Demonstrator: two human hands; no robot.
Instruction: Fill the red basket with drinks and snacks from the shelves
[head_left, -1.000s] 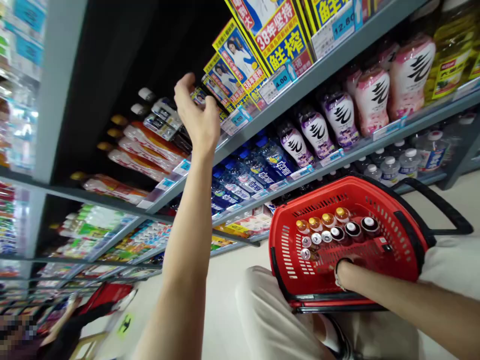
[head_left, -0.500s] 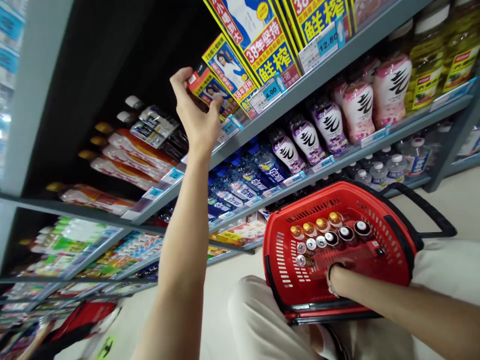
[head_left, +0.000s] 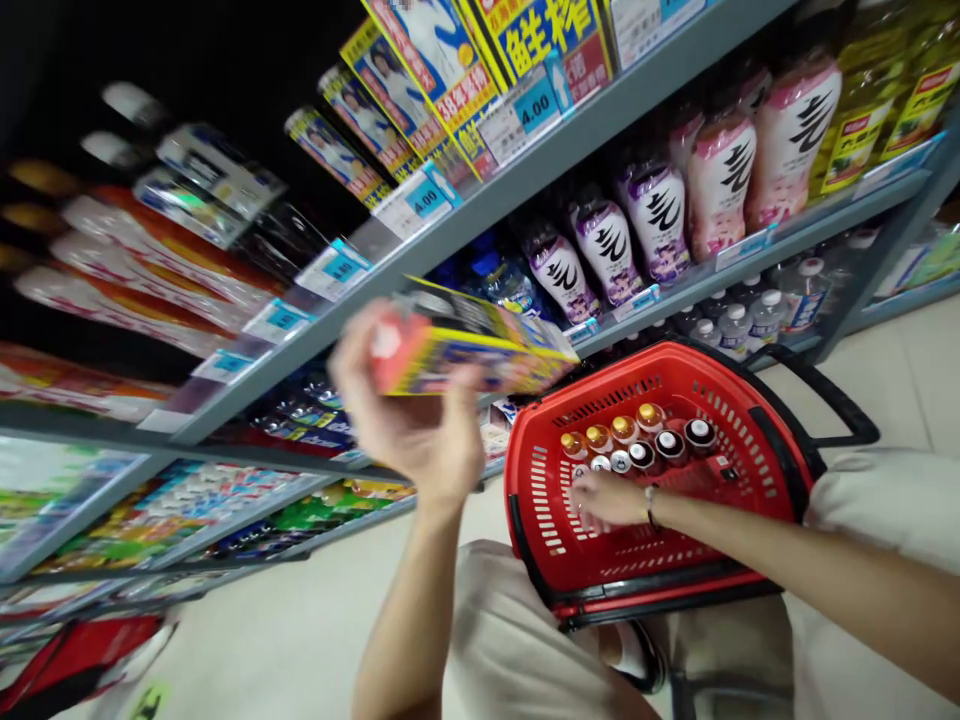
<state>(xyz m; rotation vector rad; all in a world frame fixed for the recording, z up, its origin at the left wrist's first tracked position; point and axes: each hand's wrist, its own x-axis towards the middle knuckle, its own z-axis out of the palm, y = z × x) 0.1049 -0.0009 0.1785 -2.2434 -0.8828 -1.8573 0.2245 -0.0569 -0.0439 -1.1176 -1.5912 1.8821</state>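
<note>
My left hand (head_left: pixel 409 420) is closed around a yellow, black and blue drink carton (head_left: pixel 487 345) with a red end. It holds the carton tilted in the air, in front of the shelf and left of the basket; carton and fingers are blurred. Inside the red shopping basket (head_left: pixel 551 590), my right hand (head_left: pixel 604 500) reaches down with curled fingers at the near-left end of the silver-topped drinks (head_left: pixel 620 461). What its fingers close on is hidden. Behind them stand orange-capped bottles (head_left: pixel 624 429) and dark bottles with black-and-white caps (head_left: pixel 670 443).
Matching cartons (head_left: pixel 386 80) line the upper shelf (head_left: pixel 480 200), beside fallen-over bottles (head_left: pixel 142 260). Purple-and-white bottles (head_left: pixel 607 250) stand one shelf lower. The basket's black handle (head_left: pixel 832 400) sticks out rightward. My knees flank the basket. A red item (head_left: pixel 82 650) is at lower left.
My left hand has taken the carton off the upper shelf and brought it down and right, toward the basket. My right hand has shifted left inside the basket, over the silver-topped drinks.
</note>
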